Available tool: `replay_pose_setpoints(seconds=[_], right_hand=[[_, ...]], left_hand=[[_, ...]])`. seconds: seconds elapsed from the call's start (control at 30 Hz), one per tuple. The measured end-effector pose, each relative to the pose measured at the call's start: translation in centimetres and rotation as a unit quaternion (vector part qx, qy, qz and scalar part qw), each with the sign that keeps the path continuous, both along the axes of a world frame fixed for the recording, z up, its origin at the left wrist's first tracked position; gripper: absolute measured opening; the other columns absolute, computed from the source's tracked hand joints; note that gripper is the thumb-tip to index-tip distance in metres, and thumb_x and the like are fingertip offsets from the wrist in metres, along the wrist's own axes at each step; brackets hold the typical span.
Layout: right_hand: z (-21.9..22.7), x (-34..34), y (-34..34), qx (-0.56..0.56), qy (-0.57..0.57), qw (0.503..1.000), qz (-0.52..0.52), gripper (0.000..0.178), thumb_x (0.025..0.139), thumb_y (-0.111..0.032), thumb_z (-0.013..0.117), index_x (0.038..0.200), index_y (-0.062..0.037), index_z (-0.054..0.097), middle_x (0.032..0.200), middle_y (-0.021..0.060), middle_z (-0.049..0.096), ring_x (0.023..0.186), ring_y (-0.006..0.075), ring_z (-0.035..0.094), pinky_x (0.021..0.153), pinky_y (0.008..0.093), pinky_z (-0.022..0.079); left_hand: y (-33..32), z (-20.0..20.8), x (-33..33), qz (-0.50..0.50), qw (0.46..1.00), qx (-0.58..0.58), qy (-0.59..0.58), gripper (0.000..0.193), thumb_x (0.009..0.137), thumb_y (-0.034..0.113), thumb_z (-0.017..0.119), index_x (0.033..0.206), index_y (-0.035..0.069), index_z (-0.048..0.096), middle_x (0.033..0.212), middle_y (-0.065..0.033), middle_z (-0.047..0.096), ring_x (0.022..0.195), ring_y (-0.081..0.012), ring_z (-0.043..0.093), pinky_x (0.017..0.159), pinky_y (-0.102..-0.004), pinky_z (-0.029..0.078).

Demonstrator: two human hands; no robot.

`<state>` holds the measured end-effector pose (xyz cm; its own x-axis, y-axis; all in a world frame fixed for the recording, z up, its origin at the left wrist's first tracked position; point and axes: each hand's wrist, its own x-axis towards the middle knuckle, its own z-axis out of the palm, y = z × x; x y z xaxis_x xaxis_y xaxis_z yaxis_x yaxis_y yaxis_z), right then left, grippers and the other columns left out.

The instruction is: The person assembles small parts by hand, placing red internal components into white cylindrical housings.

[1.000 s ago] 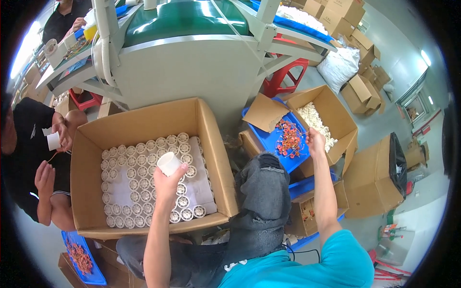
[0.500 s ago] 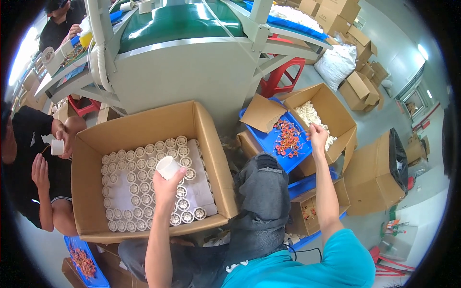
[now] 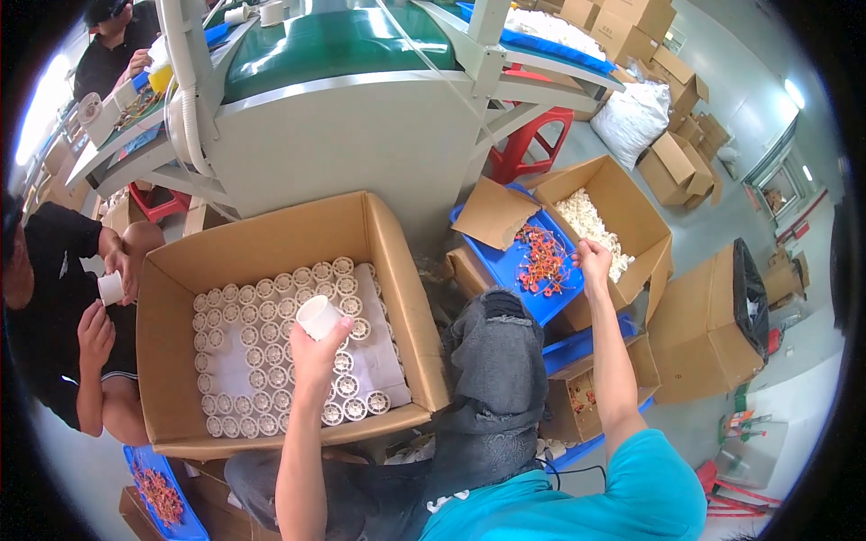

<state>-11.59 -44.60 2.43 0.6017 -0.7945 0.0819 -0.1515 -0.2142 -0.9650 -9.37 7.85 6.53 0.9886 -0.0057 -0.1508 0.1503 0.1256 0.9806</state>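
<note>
Centre-left: clamping white cup in left hand over carton part-filled with spoked pieces; centre-right: pinching fingertips of right hand together near wired parts.

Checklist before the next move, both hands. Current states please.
1. White cup in left hand: ok, held above the large carton.
2. Cup's contents: cannot tell.
3. Right hand near the red wired parts: ok.
4. Part between right fingertips: cannot tell, too small.
5. Blue tray fully uncovered: not ok, cardboard flap overlaps it.
6. Co-worker's hand apart from these: ok.
</note>
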Motion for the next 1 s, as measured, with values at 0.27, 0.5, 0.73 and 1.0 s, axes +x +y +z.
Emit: replay_pose_setpoints(seconds=[0.27, 0.5, 0.73, 1.0], right_hand=[[-0.2, -0.2, -0.3, 0.007, 0.014, 1.0, -0.004, 0.024, 0.095, -0.009, 0.057, 0.111, 0.0066, 0.064, 0.079, 0.0097, 0.065, 0.063, 0.0141, 0.061, 0.053, 0.0263, 0.051], [0.3, 0.2, 0.1, 0.271, -0.241, 0.932, -0.007, 0.032, 0.095, 0.0, 0.049, 0.124, 0.0123, 0.05, 0.107, 0.0212, 0.062, 0.093, 0.0242, 0.065, 0.084, 0.031, 0.056], [-0.4, 0.2, -0.1, 0.125, -0.034, 0.991, 0.017, 0.03, 0.091, 0.005, 0.052, 0.12, 0.0112, 0.054, 0.096, 0.0171, 0.064, 0.085, 0.0226, 0.065, 0.079, 0.0295, 0.056], [1.2, -0.6, -0.5, 0.23, -0.135, 0.962, 0.064, 0.022, 0.09, -0.005, 0.061, 0.11, 0.0055, 0.062, 0.086, 0.0104, 0.065, 0.076, 0.0201, 0.064, 0.072, 0.0298, 0.055]], left_hand=[[-0.2, 0.0, 0.0, -0.004, 1.0, 0.002, -0.015, 0.031, 0.078, 0.018, 0.078, 0.097, 0.002, 0.058, 0.083, -0.0023, 0.06, 0.074, -0.0114, 0.057, 0.067, -0.0276, 0.047], [0.1, -0.2, 0.0, -0.013, 0.999, 0.019, -0.022, 0.029, 0.078, 0.017, 0.078, 0.094, 0.003, 0.059, 0.081, -0.0019, 0.061, 0.072, -0.0111, 0.057, 0.066, -0.027, 0.047], [-0.2, 0.1, 0.0, -0.009, 1.0, 0.005, -0.018, 0.026, 0.076, 0.014, 0.079, 0.091, 0.004, 0.06, 0.08, 0.0, 0.061, 0.07, -0.0088, 0.056, 0.063, -0.0257, 0.045], [-0.1, 0.1, -0.1, -0.008, 0.999, -0.004, -0.031, 0.025, 0.076, 0.014, 0.079, 0.09, 0.004, 0.06, 0.08, 0.0, 0.061, 0.07, -0.0088, 0.055, 0.063, -0.0259, 0.044]])
